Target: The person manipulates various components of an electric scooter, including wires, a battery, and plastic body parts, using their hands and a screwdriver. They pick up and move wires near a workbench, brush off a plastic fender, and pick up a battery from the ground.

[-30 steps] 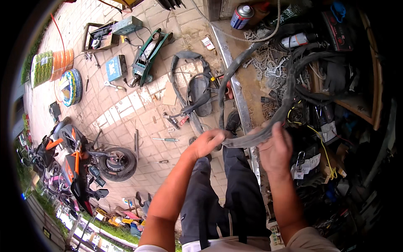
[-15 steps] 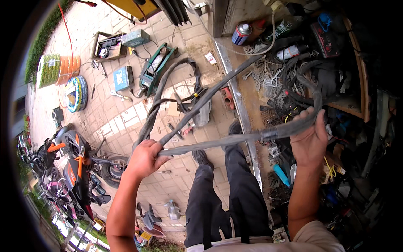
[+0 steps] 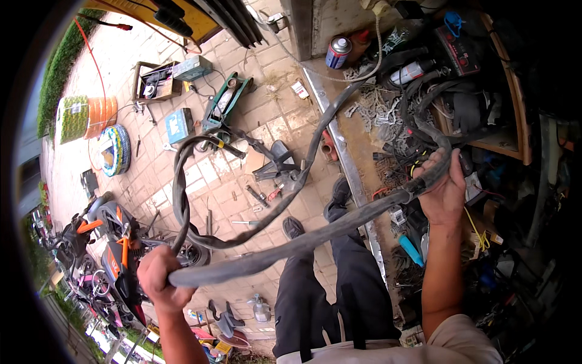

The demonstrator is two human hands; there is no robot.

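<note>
A long, thick black cable bundle (image 3: pixel 291 247), which looks wrapped in tape, stretches between my two hands at a slant. My left hand (image 3: pixel 162 276), at the lower left, is closed in a fist round it. Higher up on the right, my right hand (image 3: pixel 441 191) has its fingers curled round the bundle near a thicker, banded part. From the left fist the rest loops up and round over the paving, then runs to the upper right among a tangle of cables. Near that loop lies a black bracket-like part (image 3: pixel 276 162).
A green floor jack (image 3: pixel 227 103), a blue box (image 3: pixel 179 124) and a toolbox (image 3: pixel 154 82) stand on the paving. An orange and black motorcycle (image 3: pixel 112 242) is at the left. A metal-edged sill (image 3: pixel 339 145) borders a cluttered shelf with a spray can (image 3: pixel 338 52) and a light-blue bottle (image 3: pixel 411 250).
My left hand has moved down and left, drawing out a longer stretch of the cable bundle. The loop has swung lower and opened wider. My right hand has shifted only slightly.
</note>
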